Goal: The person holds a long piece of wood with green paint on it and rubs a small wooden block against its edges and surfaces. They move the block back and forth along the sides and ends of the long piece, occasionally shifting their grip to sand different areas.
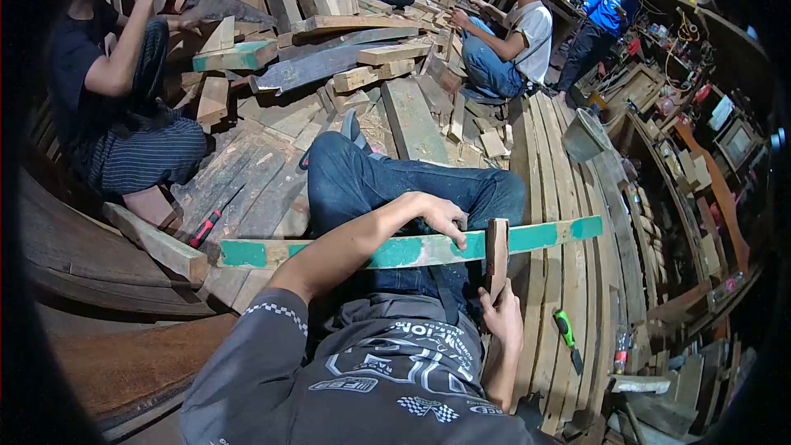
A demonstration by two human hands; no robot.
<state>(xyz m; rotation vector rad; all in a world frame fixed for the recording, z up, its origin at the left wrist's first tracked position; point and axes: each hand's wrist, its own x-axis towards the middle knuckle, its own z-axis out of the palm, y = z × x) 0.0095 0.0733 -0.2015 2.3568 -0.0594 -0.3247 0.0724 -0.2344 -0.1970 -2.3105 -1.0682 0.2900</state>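
Observation:
Across my lap lies a long wooden strip (pixel 535 236) with patches of green paint. My left hand (pixel 443 216) reaches over from the left, fingers curled down onto the strip near its middle. Low on the right, my right hand (pixel 503 318) grips the lower end of a short, narrow brown wooden piece (pixel 497 251). That piece points away from me and overlaps the strip, just right of my left hand.
A green-handled tool (pixel 565 330) lies on long planks (pixel 544 280) at right. A red-handled screwdriver (pixel 206 228) is at left. One person (pixel 136 91) works beside a handsaw (pixel 222 7); others sit or stand farther back. Wood offcuts (pixel 362 74) are piled ahead.

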